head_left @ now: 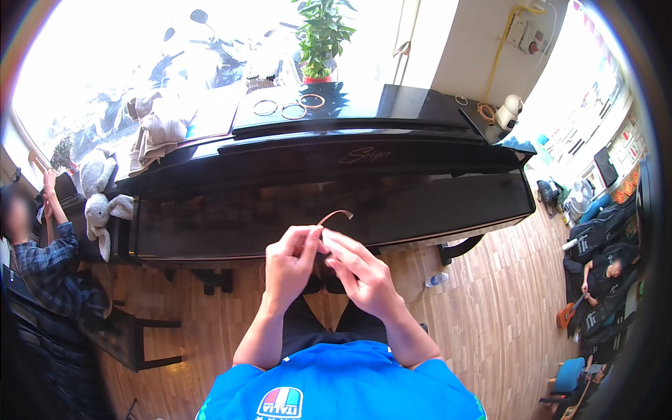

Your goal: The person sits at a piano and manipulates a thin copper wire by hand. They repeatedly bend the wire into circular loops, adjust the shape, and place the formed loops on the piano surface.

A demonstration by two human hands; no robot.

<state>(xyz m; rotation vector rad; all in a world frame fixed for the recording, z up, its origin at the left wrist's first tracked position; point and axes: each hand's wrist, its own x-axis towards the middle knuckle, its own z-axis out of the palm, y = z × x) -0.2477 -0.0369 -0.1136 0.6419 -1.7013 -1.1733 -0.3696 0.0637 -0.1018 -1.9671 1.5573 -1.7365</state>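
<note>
A thin, narrow brown strip curves up and to the right out of my fingertips, in front of the black piano. My left hand is closed, its thumb and forefinger pinching the lower end of the strip. Right beside it, fingertips touching there too, is my right hand, with fingers bent together around the same end. What lies between the fingers is mostly hidden, and the strip's material is hard to tell. Both hands are raised over the piano's near edge.
On the piano top lie several thin hoops, a potted plant behind them, and a grey cloth. A plush rabbit sits left, near a person in a checked shirt. A bottle is on the floor; another person holds a small guitar.
</note>
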